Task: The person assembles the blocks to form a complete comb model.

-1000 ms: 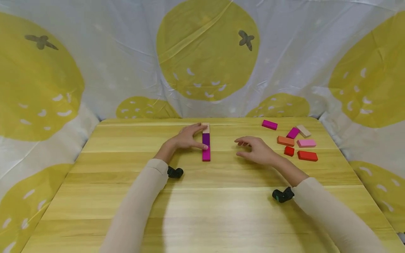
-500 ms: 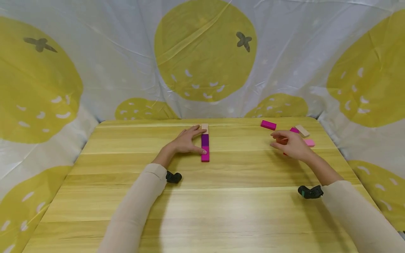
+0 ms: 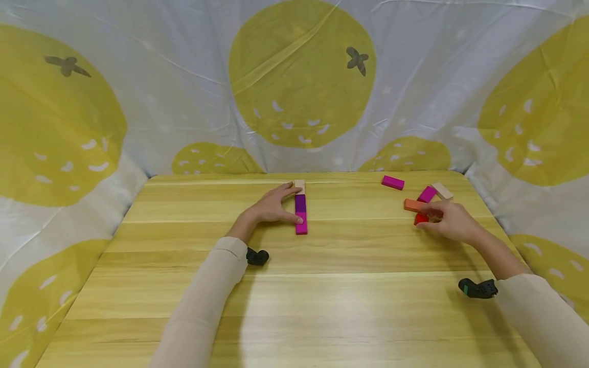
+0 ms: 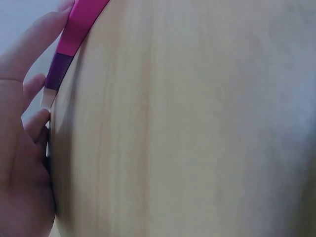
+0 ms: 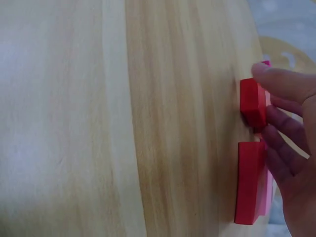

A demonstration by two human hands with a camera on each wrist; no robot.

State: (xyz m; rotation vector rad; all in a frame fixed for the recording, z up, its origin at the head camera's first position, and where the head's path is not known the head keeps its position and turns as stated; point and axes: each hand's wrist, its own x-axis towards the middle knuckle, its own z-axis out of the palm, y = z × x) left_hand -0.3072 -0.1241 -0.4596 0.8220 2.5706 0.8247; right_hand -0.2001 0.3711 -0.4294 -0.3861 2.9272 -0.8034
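Observation:
My left hand (image 3: 272,204) lies along the left side of a straight row of blocks. Its thumb tip touches the magenta block (image 3: 301,228) at the near end, and a fingertip rests at the beige block (image 3: 300,184) at the far end. Between these sits a purple block (image 3: 300,203). My right hand (image 3: 453,221) hovers around a small red block (image 5: 253,102), thumb and fingers spread on either side of it. An orange block (image 3: 412,205) lies just beyond, close to the fingertips. A longer red block (image 5: 248,182) lies under this hand, hidden in the head view.
Beyond the right hand lie a magenta block (image 3: 427,193), a beige block (image 3: 443,191) and another magenta block (image 3: 393,182) near the back edge. A pink block (image 5: 269,192) shows partly behind the long red one. A patterned cloth (image 3: 303,76) hangs behind the wooden table (image 3: 294,306).
My right hand has moved right from beside the row, passing over the orange block to the small red block. The left hand stays at the row, its thumb slightly nearer me.

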